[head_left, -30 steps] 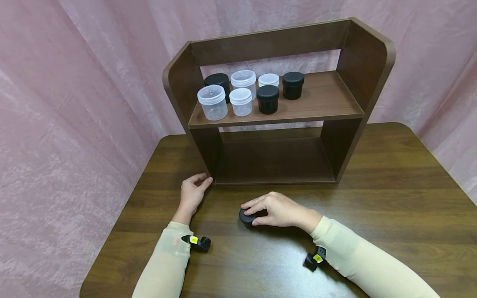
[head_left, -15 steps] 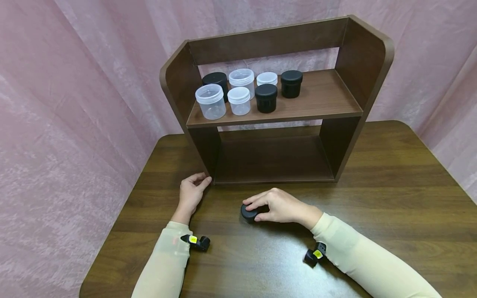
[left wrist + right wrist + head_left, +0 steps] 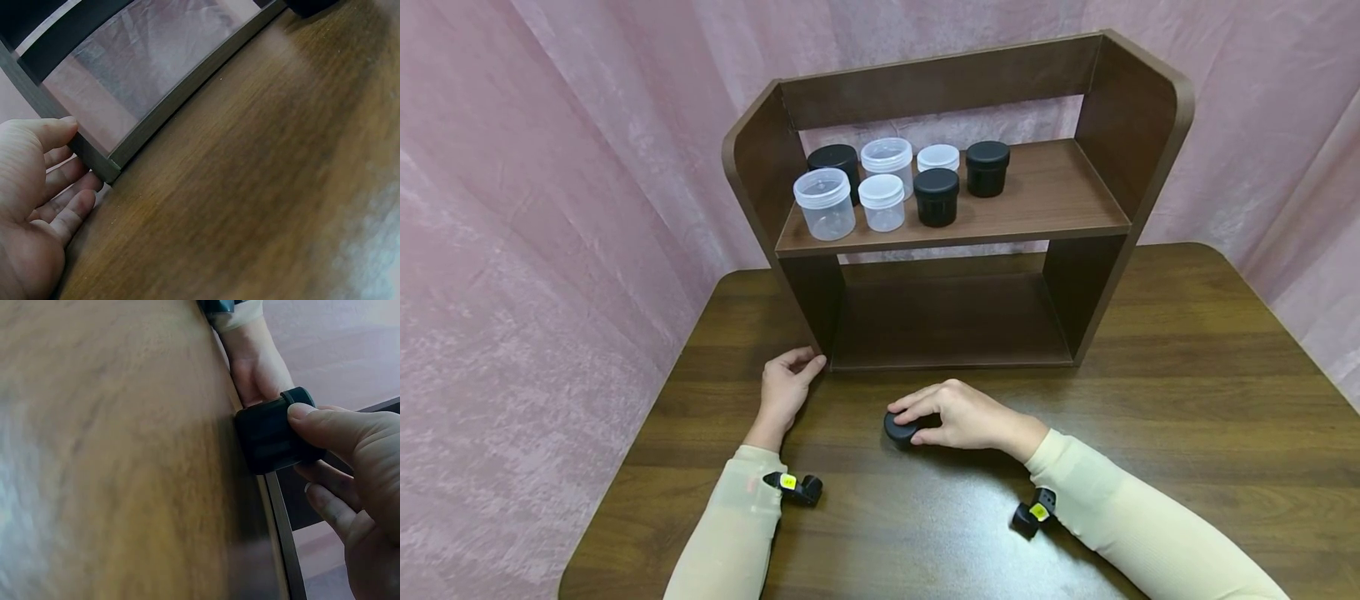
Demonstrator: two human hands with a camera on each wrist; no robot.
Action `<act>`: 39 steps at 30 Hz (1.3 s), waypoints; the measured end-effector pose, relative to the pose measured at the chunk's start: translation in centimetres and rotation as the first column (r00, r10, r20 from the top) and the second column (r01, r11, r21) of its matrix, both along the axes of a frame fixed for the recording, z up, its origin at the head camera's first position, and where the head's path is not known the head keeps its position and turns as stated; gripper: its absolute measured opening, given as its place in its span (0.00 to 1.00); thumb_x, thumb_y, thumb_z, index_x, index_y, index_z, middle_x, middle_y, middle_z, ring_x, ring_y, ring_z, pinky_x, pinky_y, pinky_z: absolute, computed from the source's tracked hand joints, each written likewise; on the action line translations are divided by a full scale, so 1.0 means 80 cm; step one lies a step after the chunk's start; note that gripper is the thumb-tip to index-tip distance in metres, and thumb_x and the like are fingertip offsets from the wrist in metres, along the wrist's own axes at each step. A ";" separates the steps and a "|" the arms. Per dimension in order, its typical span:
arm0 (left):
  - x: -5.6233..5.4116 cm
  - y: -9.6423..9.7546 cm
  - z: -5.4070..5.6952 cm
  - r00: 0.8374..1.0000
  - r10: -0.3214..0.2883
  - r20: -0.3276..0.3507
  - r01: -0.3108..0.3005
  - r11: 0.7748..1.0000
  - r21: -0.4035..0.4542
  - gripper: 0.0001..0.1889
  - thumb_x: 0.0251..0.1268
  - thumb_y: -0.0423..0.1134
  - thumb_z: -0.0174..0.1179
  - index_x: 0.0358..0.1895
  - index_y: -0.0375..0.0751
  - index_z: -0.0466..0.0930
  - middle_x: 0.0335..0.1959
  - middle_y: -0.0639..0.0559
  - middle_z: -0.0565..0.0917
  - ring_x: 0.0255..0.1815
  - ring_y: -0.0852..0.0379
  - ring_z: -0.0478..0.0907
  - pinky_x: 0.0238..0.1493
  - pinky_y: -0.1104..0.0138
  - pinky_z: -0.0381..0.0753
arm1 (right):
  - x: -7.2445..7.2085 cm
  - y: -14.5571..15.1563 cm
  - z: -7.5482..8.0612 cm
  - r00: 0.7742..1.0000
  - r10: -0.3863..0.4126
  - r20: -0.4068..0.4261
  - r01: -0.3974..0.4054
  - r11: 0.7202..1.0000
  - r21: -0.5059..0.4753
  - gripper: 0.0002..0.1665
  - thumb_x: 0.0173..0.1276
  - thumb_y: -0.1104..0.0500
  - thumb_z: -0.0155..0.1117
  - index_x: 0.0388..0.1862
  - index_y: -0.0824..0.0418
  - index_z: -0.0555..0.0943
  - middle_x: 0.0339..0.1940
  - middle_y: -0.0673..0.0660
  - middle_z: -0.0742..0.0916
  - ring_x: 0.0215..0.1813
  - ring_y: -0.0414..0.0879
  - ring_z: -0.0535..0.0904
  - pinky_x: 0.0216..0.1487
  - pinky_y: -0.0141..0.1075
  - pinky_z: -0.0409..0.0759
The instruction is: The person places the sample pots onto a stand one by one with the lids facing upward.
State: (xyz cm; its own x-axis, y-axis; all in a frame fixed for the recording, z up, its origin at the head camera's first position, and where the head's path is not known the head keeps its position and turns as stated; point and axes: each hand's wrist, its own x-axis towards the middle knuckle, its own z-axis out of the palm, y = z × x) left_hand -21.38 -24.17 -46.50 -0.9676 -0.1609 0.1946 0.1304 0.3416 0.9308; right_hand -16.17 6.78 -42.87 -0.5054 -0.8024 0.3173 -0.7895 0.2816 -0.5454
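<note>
My right hand [image 3: 962,417] grips a small black lidded jar [image 3: 897,431], thumb on its near side and fingers over the lid. In the right wrist view the black jar [image 3: 272,437] stands upright at the tabletop, with the thumb at the lid's rim. My left hand [image 3: 784,390] lies by the lower left corner of the brown wooden shelf [image 3: 955,367]. Up close in the left wrist view, loosely bent fingers [image 3: 69,178] touch the shelf's side panel [image 3: 94,159], and the hand holds nothing loose.
On the upper board of the shelf stand several jars, among them a large clear jar [image 3: 826,208], a small white-lidded jar [image 3: 883,208] and a small black jar [image 3: 937,200]. The table [image 3: 1165,467] runs in front, and a pink curtain [image 3: 587,208] hangs behind.
The right hand and the black jar have shifted slightly toward the shelf since a second ago, and have stayed still over the last half second. The left hand remains at the shelf corner.
</note>
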 end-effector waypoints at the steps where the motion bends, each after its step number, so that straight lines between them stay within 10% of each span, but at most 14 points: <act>1: 0.000 0.000 0.000 1.000 0.001 0.000 -0.001 1.000 -0.001 0.18 0.58 0.44 0.69 0.46 0.33 0.84 0.44 0.42 0.84 0.41 0.54 0.78 0.38 0.73 0.75 | 0.000 0.000 0.000 1.000 0.001 -0.002 -0.001 1.000 -0.003 0.19 0.60 0.57 0.73 0.51 0.53 0.85 0.58 0.45 0.82 0.60 0.38 0.76 0.57 0.36 0.75; 39: 0.001 0.000 0.002 1.000 0.002 0.020 -0.002 1.000 -0.012 0.18 0.59 0.44 0.69 0.46 0.34 0.84 0.44 0.42 0.84 0.42 0.53 0.77 0.39 0.73 0.75 | -0.002 0.009 0.019 0.999 -0.051 -0.015 0.046 0.976 -0.213 0.16 0.61 0.51 0.70 0.46 0.55 0.87 0.48 0.45 0.87 0.51 0.39 0.82 0.42 0.34 0.81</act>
